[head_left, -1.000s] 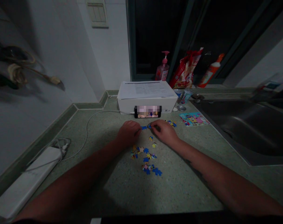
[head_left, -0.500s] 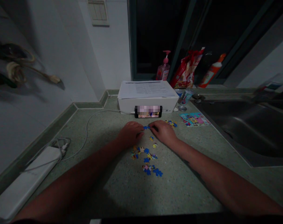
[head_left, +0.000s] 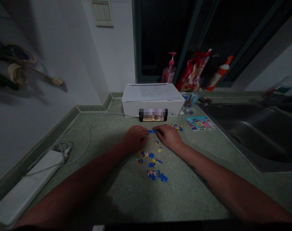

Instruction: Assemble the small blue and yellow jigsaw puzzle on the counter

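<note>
My left hand (head_left: 134,137) and my right hand (head_left: 169,136) rest knuckles-up on a speckled green counter (head_left: 126,192), fingertips meeting over small blue jigsaw pieces (head_left: 151,131) between them. Both hands pinch or press these pieces; the grip itself is hidden by the fingers. Several loose blue and yellow puzzle pieces (head_left: 152,163) lie scattered just below my hands. A small cluster of pieces (head_left: 177,127) sits right of my right hand.
A phone (head_left: 153,115) leans against a white box (head_left: 152,99) behind my hands. A puzzle picture card (head_left: 200,123) lies right, beside a steel sink (head_left: 256,131). A soap pump (head_left: 168,72), red bag (head_left: 192,72) and orange bottle (head_left: 218,75) stand on the sill. A power strip (head_left: 27,186) lies at left.
My left hand has edged slightly right toward the right hand, closing the gap over the blue pieces. Everything else has stayed where it was.
</note>
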A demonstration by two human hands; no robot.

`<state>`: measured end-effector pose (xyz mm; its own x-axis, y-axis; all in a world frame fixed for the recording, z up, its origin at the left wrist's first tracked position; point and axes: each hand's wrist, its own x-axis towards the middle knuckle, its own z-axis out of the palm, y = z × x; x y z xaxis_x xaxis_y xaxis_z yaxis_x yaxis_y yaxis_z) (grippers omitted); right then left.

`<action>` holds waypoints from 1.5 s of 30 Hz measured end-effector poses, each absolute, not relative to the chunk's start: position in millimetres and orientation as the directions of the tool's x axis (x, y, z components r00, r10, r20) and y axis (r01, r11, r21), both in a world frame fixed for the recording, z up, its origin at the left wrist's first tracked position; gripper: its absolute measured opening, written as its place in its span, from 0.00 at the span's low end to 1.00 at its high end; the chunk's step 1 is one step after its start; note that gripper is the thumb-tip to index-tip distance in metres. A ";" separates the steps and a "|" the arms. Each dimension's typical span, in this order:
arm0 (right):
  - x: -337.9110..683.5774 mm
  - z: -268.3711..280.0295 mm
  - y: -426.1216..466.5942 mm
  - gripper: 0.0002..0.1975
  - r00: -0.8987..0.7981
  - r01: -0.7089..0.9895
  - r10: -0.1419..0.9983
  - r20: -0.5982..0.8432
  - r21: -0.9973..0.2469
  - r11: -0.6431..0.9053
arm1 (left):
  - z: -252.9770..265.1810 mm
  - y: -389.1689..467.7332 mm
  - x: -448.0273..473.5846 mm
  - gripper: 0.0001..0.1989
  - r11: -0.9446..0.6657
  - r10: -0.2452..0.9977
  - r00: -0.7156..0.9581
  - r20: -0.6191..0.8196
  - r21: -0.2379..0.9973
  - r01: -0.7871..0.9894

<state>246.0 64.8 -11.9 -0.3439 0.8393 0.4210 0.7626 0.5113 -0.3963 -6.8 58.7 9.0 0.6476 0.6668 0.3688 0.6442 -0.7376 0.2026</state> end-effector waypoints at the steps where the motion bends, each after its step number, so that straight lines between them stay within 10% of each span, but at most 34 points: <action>1: 246.3 -12.4 65.0 0.12 -0.347 0.762 0.838 0.421 -0.394 0.513 | 8.5 59.1 -7.1 0.12 -0.739 0.665 0.648 0.371 0.203 0.642; 22: 246.6 -4.2 57.1 0.12 -0.334 0.749 0.823 0.459 -0.400 0.527 | 16.4 54.8 -7.5 0.14 -0.724 0.676 0.610 0.414 0.215 0.656; 35: 230.4 9.5 34.4 0.10 -0.432 0.658 0.738 0.519 -0.378 0.651 | 10.8 51.5 5.6 0.10 -0.493 0.870 0.338 0.360 0.669 0.556; 45: 237.5 9.7 38.0 0.10 -0.428 0.636 0.746 0.510 -0.417 0.650 | 9.6 57.7 -2.5 0.10 -0.542 0.840 0.367 0.399 0.578 0.610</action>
